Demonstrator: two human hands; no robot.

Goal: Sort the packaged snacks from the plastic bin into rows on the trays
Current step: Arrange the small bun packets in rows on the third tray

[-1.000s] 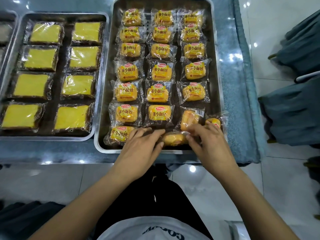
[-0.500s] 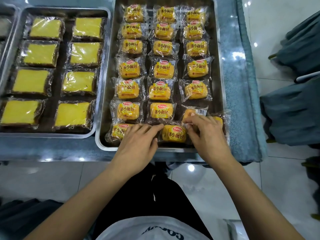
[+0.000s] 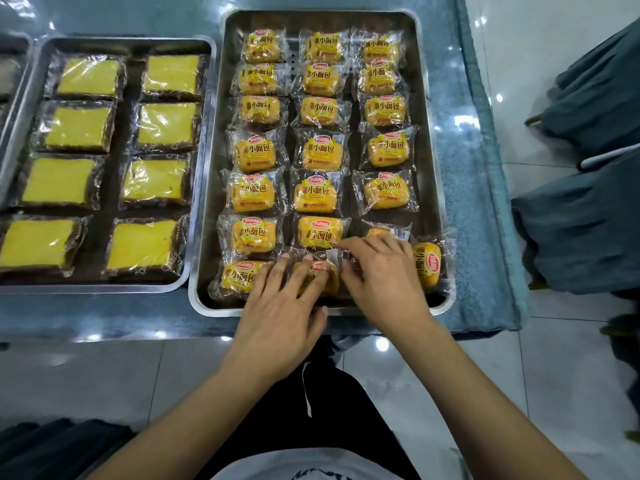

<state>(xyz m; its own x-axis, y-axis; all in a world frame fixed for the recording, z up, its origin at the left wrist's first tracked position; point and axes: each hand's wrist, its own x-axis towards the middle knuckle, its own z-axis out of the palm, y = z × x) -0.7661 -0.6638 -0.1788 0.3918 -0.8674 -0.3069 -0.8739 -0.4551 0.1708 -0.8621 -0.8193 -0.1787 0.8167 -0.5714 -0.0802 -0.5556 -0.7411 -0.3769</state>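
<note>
A steel tray (image 3: 429, 140) holds several wrapped yellow buns in three columns. Both hands are at its near edge on one wrapped bun (image 3: 320, 273) in the middle of the front row. My left hand (image 3: 284, 306) lies flat on the bun's left side with straight fingers. My right hand (image 3: 377, 282) touches its right end, fingers spread over the wrapper. Another bun (image 3: 429, 266) stands turned sideways at the near right corner. A further bun (image 3: 384, 232) lies face down just beyond my right hand.
To the left, a second steel tray (image 3: 117, 287) carries wrapped yellow cake slices (image 3: 156, 181) in two columns. Both trays sit on a blue-grey table (image 3: 474, 216). Dark grey fabric (image 3: 585, 220) lies on the tiled floor at right. The plastic bin is not in view.
The bun between my hands has been turned label up and set down into the middle of the front row. Both hands shifted slightly left with it and now lie flatter on it.
</note>
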